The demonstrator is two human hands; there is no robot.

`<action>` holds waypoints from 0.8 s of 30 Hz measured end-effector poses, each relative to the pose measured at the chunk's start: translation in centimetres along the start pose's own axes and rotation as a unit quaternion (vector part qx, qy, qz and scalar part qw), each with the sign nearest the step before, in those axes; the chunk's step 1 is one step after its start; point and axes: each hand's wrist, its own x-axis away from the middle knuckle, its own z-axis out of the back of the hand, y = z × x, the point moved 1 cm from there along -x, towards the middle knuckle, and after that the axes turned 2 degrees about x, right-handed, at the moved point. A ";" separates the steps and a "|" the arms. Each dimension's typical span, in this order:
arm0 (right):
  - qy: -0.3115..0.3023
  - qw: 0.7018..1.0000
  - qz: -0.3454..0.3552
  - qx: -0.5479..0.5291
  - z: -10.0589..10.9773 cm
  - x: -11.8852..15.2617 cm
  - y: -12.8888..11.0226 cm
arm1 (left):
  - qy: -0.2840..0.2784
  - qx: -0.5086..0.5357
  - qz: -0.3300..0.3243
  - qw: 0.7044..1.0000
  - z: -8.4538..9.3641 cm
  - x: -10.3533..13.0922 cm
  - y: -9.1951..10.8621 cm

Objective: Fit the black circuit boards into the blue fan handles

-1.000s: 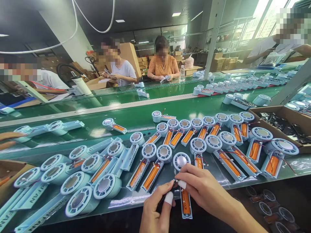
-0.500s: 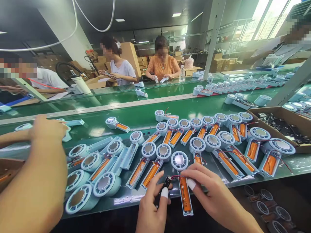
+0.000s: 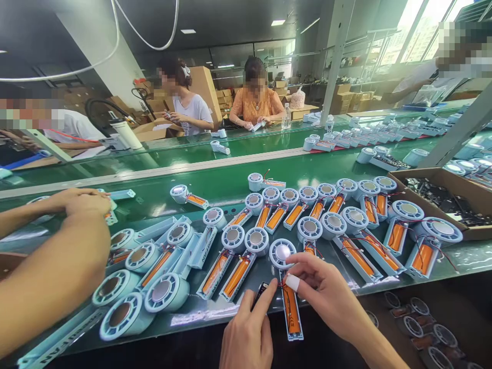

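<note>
A light blue fan unit with an orange battery in its open handle lies at the near table edge, its round head away from me. My left hand is closed around a small black circuit board, mostly hidden by the fingers, and its index fingertip reaches the red wires beside the handle. My right hand, with a white cover on one fingertip, pinches at the wires near the top of the handle, just below the fan head.
Rows of similar fans surround my hands. A cardboard box of black parts stands at right. Another person's arms reach in from the left. A green conveyor runs behind, with people across it.
My left hand has turned and moved its index finger to the wires, covering more of the board. At the left, the other person's arms have shifted, and a fan handle now shows below them.
</note>
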 end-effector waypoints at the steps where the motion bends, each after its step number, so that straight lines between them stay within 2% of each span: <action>1: 0.000 1.000 -0.011 -0.020 -0.1 -0.1 0.1 | 0.002 -0.014 -0.006 1.000 0.0 0.1 0.0; 4: 0.002 0.999 -0.019 -0.031 -0.3 -0.2 0.1 | 0.009 -0.035 -0.017 0.999 -0.1 0.2 0.2; 9: -0.018 0.998 0.052 0.039 -0.6 -0.1 -0.3 | 0.014 -0.032 -0.024 0.999 0.2 -0.2 0.4; 11: -0.023 0.998 0.039 0.036 -0.6 -0.1 -0.4 | 0.017 -0.012 -0.026 0.999 0.3 -0.3 0.4; 13: -0.023 1.000 -0.007 0.009 -0.5 -0.1 -0.3 | 0.028 0.029 -0.023 0.999 0.2 -0.3 0.5; 15: -0.031 0.998 -0.043 -0.015 -0.5 -0.2 -0.3 | 0.061 0.075 -0.003 0.995 0.0 -0.3 0.5; 18: -0.063 0.996 -0.053 -0.015 -0.3 -0.5 -0.6 | 0.109 0.125 0.060 0.984 -0.3 -0.1 0.4; 22: -0.088 0.994 -0.047 0.034 -0.1 -0.6 -1.4 | 0.118 0.183 0.104 0.971 -0.5 -0.1 0.3; 24: -0.088 0.991 -0.012 0.096 -0.1 -0.5 -2.0 | 0.125 0.204 0.101 0.966 -0.4 -0.1 0.4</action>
